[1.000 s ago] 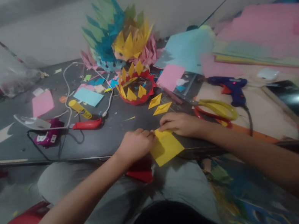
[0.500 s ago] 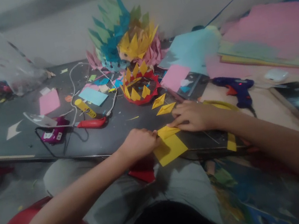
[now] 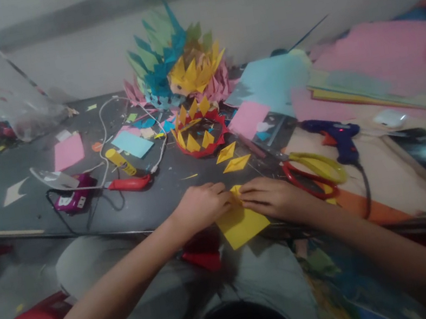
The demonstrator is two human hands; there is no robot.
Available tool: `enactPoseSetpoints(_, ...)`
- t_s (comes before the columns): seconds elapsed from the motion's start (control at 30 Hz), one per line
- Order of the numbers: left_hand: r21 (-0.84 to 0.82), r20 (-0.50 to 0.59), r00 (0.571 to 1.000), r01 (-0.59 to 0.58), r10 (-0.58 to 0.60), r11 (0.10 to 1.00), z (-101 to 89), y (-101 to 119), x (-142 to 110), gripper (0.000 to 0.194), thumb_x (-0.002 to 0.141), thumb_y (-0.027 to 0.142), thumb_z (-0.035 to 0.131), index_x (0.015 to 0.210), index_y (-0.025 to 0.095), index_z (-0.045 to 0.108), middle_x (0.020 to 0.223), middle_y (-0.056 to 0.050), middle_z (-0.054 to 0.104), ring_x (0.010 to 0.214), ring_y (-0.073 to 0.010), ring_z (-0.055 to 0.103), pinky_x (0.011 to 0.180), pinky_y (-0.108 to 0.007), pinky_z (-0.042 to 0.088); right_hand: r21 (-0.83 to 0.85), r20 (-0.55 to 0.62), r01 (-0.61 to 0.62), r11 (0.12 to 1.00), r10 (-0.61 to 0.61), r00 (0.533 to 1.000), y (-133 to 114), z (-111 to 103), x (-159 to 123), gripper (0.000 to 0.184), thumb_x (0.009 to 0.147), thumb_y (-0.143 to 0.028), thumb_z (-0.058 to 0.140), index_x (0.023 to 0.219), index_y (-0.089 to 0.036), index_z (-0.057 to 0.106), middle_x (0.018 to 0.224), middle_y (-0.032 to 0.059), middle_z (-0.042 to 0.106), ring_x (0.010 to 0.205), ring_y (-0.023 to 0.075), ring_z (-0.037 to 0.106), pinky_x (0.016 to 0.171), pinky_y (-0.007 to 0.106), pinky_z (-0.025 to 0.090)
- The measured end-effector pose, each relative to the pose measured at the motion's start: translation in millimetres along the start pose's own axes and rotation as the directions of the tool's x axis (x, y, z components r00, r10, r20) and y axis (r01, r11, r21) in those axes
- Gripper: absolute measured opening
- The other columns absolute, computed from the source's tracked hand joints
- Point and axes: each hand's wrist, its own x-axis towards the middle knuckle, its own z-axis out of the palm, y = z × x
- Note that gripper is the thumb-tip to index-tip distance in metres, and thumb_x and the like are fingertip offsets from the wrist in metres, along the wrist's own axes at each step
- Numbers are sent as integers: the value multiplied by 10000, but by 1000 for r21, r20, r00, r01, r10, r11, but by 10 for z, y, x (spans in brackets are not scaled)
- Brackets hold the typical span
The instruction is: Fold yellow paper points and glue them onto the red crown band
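My left hand is closed, its fingertips pinching the left side of a small folded yellow paper piece at the table's front edge. From the right, my right hand has its fingers together on the same piece, so much of it is hidden. A flat yellow paper square lies beneath both hands and overhangs the edge. Two folded yellow paper diamonds rest just beyond my hands. Behind them is a red paper ring with yellow folded points.
Scissors with red and yellow handles lie beside my right forearm, near a blue glue gun. To the left are a glue stick, a red-handled tool and a purple adapter. A colourful paper model stands behind.
My right hand has drawn down and closer to my left hand, onto the folded yellow piece. The scissors' handles it partly covered now show more fully. The view has shifted slightly.
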Motion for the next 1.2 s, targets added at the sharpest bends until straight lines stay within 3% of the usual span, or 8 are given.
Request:
enactPoseSetpoints(0.17,19,-53,993,-106,107,994,84,-70,34,245,929,303,442,863,170,638,784,-19,614,699,-128,594,514,-231,357,-32,18,-5,999,6,1000,38,-1,28,238,888,-310,497,939,-174,686,958,99,698,905,210,634,806,363,522)
enactPoseSetpoints(0.33,66,-150,987,-53,62,996,174,-3,45,321,940,278,396,789,149,647,706,-30,600,622,-122,572,469,-242,313,-83,-26,-26,996,23,999,34,25,54,227,890,-286,493,897,-180,695,943,90,698,869,193,633,769,338,507)
enactPoseSetpoints(0.5,-80,-120,990,71,-80,994,168,34,28,349,932,362,414,797,185,683,702,-12,615,655,-116,579,471,-231,308,-63,19,7,998,-6,1000,133,26,10,281,922,-219,407,904,-205,687,913,58,717,876,171,646,753,311,500)
enactPoseSetpoints(0.6,-217,-78,994,60,-79,974,155,0,12,224,909,341,483,902,248,687,803,20,647,763,-102,598,521,-205,340,-5,61,108,994,-108,992,209,-14,-32,332,924,-154,342,925,-203,670,993,55,705,961,158,636,792,296,506)
enactPoseSetpoints(0.67,-274,-61,996,45,-64,961,156,-9,9,203,904,347,496,957,274,678,851,33,652,803,-91,598,553,-194,356,32,87,113,993,-115,990,223,-49,-44,344,920,-136,328,920,-200,666,1034,63,690,994,152,624,821,288,506)
enactPoseSetpoints(0.97,-371,58,982,189,-181,909,86,13,90,137,838,375,593,876,325,716,811,57,643,765,-89,605,490,-212,276,153,78,-130,980,119,990,100,-48,1,205,876,-276,506,810,-190,681,861,79,660,822,179,610,754,320,493)
enactPoseSetpoints(1.2,-428,40,980,192,-194,883,126,-8,71,150,818,397,615,901,321,714,789,56,650,774,-95,605,506,-208,270,287,112,-409,866,393,912,41,-32,144,177,794,-294,603,688,-182,690,710,33,638,655,134,601,613,247,450)
